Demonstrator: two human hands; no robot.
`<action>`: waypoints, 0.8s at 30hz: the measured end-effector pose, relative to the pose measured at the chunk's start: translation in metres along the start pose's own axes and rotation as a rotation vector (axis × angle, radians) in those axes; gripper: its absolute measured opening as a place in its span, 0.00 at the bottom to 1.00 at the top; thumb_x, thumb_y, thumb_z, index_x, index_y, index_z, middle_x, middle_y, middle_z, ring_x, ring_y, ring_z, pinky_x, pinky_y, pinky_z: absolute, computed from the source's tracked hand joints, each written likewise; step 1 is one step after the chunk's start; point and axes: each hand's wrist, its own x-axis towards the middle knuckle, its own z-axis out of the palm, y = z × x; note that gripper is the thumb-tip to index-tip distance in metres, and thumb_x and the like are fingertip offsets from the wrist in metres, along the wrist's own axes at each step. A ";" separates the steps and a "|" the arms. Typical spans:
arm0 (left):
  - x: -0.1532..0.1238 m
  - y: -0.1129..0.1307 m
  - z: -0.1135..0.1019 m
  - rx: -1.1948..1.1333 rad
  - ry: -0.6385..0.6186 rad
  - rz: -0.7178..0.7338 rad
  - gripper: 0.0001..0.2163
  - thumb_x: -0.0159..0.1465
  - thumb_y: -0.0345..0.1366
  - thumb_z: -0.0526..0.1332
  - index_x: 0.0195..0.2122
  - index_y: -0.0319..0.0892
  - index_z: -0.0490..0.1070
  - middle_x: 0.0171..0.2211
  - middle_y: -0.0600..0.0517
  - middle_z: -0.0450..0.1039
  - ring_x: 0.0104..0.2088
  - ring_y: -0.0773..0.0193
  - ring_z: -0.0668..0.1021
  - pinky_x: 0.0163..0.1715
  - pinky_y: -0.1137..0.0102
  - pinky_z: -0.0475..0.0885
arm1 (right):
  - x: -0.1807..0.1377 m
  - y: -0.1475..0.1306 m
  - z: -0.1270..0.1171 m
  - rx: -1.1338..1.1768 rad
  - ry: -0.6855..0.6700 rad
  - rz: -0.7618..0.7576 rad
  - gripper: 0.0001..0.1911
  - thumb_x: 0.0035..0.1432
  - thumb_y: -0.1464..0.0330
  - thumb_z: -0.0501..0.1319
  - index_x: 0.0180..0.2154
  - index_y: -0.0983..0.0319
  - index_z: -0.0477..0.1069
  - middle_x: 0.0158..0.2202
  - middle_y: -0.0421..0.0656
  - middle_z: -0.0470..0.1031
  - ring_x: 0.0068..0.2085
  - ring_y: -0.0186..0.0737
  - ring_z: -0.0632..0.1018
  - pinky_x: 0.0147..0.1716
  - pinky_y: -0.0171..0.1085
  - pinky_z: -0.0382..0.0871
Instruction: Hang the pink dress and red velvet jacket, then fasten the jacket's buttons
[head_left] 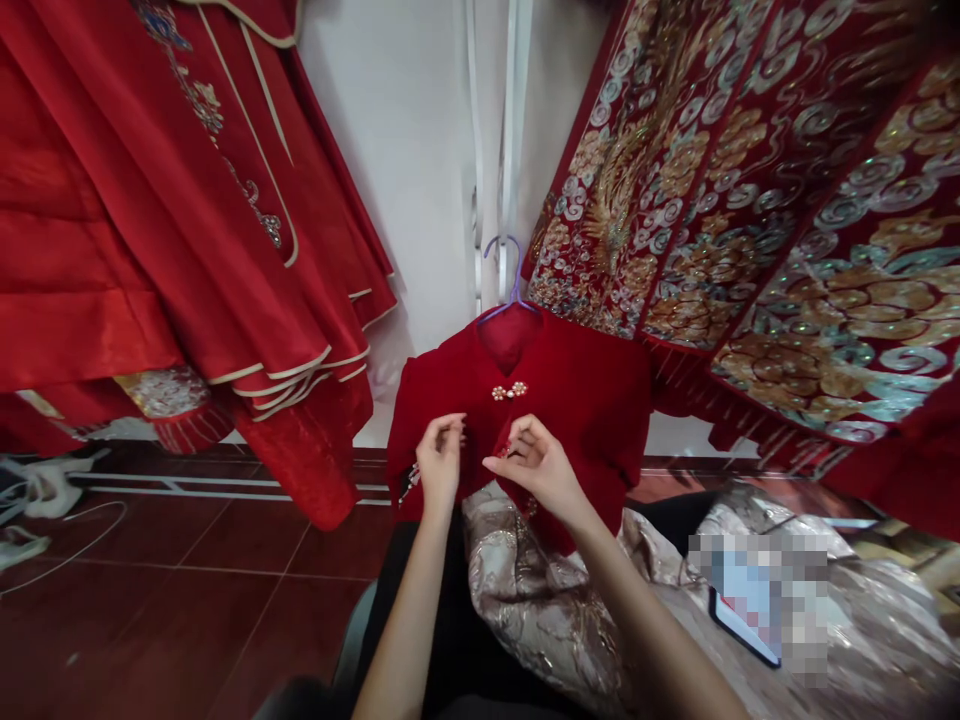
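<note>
A dark red velvet jacket hangs in front of me on a purple hanger, its lower part over my lap. A beaded, pearl-like clasp joins its front below the neckline. Over the left side of the jacket's front is my left hand, fingertips pinched together; whatever is between them is too small to make out. My right hand is below the clasp, thumb and fingers closed at the jacket's front edge, where a few small beads show. Both forearms reach in from below.
Red garments with pale piping hang at left, a heavily embroidered red garment at right. Shiny brocade fabric covers my lap, with a phone, partly blurred, on it. A white metal rail runs above the tiled floor.
</note>
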 end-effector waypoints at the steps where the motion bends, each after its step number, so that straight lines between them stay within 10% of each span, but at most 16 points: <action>1: 0.004 -0.001 -0.005 0.015 0.046 -0.014 0.12 0.58 0.42 0.62 0.37 0.39 0.73 0.35 0.48 0.76 0.31 0.66 0.77 0.34 0.71 0.72 | 0.001 0.002 0.000 -0.021 0.037 -0.019 0.21 0.44 0.68 0.71 0.31 0.58 0.58 0.28 0.33 0.62 0.29 0.28 0.69 0.30 0.28 0.67; 12: -0.005 -0.015 -0.012 -0.100 -0.076 -0.229 0.18 0.53 0.42 0.66 0.42 0.39 0.73 0.44 0.44 0.76 0.30 0.65 0.78 0.29 0.71 0.75 | 0.005 0.021 -0.010 -0.569 0.005 -0.188 0.09 0.53 0.67 0.64 0.39 0.57 0.72 0.35 0.40 0.73 0.30 0.33 0.74 0.28 0.31 0.70; 24: -0.001 -0.027 0.001 0.078 -0.161 -0.115 0.17 0.59 0.40 0.61 0.48 0.40 0.71 0.46 0.43 0.75 0.32 0.65 0.78 0.30 0.71 0.74 | 0.032 0.073 -0.005 -0.554 0.233 -0.098 0.13 0.58 0.63 0.58 0.43 0.61 0.72 0.37 0.45 0.76 0.35 0.38 0.78 0.34 0.36 0.76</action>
